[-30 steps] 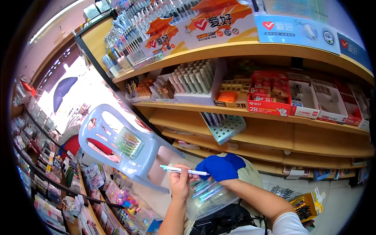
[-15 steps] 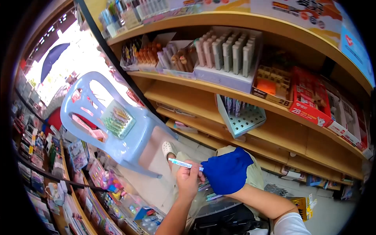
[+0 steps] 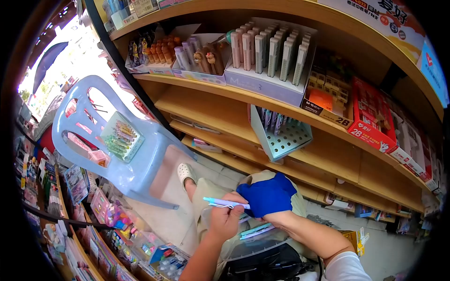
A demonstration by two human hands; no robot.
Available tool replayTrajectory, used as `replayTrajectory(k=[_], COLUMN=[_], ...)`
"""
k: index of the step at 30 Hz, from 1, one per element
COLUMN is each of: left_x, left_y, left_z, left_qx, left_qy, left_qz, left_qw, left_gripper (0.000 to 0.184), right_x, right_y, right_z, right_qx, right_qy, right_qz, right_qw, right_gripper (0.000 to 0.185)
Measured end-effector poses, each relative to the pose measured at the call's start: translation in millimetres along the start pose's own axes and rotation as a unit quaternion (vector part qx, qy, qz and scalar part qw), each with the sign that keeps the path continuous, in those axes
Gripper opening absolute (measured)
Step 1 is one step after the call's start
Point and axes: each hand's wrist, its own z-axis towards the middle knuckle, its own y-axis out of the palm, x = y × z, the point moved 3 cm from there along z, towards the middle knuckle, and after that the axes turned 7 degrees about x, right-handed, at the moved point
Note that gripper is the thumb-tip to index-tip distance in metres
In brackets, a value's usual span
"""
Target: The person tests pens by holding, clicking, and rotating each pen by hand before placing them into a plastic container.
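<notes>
In my left hand (image 3: 226, 219) is a slim pen (image 3: 216, 202), pale lilac with a mint end, pointing left. The pen's other end meets the edge of a blue cloth (image 3: 267, 194). My right hand is hidden by that cloth; only the wrist and forearm (image 3: 304, 229) show, so its fingers cannot be made out. The cloth spreads over my right knee. Below the hands, several mint and lilac pens (image 3: 255, 231) lie in my lap, by the rim of a clear plastic container (image 3: 258, 253).
A blue plastic chair (image 3: 129, 173) holds a box of pens (image 3: 123, 136). Wooden shelves (image 3: 328, 161) ahead carry upright pen boxes (image 3: 262, 83), red 2B boxes (image 3: 372, 124) and a tilted mint holder (image 3: 281, 140). Stationery racks (image 3: 101, 243) stand left; a black bag (image 3: 258, 267) is on my lap.
My view has shifted, moving the chair left in the picture. The pen in my left hand has turned, now showing lilac and its clip. The cloth still covers my right hand.
</notes>
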Motion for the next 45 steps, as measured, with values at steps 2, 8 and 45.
replayTrajectory(k=[2,8,45], left_x=[-3.6,-5.5,-1.2], left_y=[-4.5,-18.0,-14.0], left_z=[-2.6,-6.2,-4.4], left_qx=[0.027,0.096,0.008], left_qy=[-0.041,-0.104,-0.227], left_qz=[-0.050,-0.169,-0.347], left_qw=[0.998,0.975,0.910], left_gripper=[0.021,0.023,0.022], right_x=[2.7,11.6,-8.7], right_y=[3.1,9.6,1.7], right_z=[0.7,-0.6,-9.5], right_qx=[-0.044,0.014,0.161], right_qy=[0.160,0.146,-0.204], right_qz=[0.146,0.296,-0.239], right_qw=[0.975,0.944,0.936], right_gripper=[0.004,0.009,0.008])
